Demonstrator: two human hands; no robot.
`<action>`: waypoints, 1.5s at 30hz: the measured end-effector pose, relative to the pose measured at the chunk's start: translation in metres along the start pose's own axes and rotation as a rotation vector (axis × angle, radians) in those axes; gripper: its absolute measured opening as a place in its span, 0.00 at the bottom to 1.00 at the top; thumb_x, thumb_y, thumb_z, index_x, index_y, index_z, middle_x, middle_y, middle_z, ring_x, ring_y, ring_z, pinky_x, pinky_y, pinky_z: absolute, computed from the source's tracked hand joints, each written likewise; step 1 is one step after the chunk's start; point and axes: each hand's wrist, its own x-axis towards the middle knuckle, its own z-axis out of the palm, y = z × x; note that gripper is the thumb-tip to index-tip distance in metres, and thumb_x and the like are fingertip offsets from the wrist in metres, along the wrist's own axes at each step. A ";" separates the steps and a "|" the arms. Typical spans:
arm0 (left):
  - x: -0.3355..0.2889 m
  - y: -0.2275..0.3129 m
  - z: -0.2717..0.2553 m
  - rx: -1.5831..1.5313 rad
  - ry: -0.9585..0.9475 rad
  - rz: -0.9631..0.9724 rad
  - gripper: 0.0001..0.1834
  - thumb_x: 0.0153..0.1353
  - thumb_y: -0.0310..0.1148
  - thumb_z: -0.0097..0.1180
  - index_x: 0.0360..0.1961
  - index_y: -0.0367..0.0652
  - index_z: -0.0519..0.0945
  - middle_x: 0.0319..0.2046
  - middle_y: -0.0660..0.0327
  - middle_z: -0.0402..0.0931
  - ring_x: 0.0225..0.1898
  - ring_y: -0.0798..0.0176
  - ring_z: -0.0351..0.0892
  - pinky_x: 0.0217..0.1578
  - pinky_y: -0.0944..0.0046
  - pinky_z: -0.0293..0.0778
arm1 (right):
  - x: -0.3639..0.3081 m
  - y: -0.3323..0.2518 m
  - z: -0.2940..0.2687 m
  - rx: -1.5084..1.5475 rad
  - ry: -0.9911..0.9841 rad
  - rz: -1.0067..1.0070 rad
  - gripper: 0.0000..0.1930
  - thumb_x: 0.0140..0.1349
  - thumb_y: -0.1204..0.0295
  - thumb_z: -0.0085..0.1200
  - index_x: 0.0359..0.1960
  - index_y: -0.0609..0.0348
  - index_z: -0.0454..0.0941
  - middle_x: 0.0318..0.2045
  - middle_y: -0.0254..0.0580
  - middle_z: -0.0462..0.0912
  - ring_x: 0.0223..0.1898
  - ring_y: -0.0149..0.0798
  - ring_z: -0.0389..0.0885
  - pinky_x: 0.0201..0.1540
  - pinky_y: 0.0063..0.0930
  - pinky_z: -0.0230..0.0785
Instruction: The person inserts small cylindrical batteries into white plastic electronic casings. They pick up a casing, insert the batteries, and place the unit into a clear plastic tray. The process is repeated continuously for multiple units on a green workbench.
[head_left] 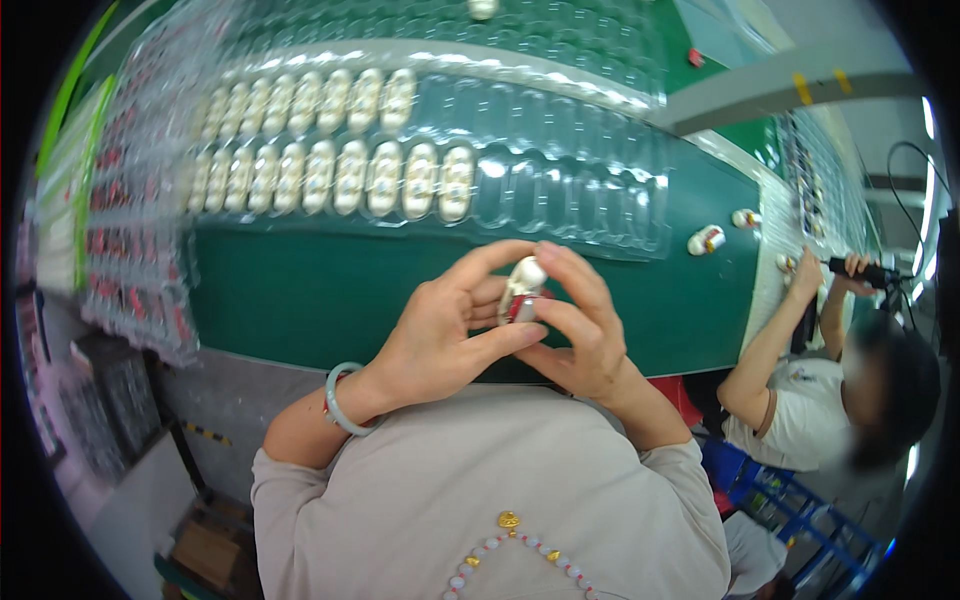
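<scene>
Just in front of my body, above the near edge of the green table, both hands hold one small white-and-red piece (528,274) with a rounded white end. My left hand (437,325) curls round it from the left, thumb along its lower side. From the right, my right hand (588,335) grips it with thumb and fingertips. Fingers cover part of the piece, so its exact kind is unclear. Beyond my hands lies a clear plastic tray (640,243) with oval hollows; two rows of cream-white rounded pieces (387,180) fill its left part.
Stacked clear trays with red bits (140,220) stand at the left. Several similar loose pieces, one (706,240) nearest, lie on the green table (290,290) at the right. There a co-worker (800,400) holds a black tool (862,271). A grey bar (790,88) crosses above.
</scene>
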 end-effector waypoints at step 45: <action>-0.061 0.008 -0.095 -0.232 0.297 0.271 0.06 0.60 0.25 0.54 0.38 0.35 0.73 0.42 0.57 0.75 0.42 0.67 0.77 0.45 0.66 0.77 | 0.220 -0.038 0.043 -0.119 -0.577 -0.258 0.20 0.45 0.78 0.62 0.42 0.61 0.75 0.46 0.44 0.77 0.51 0.49 0.72 0.52 0.37 0.64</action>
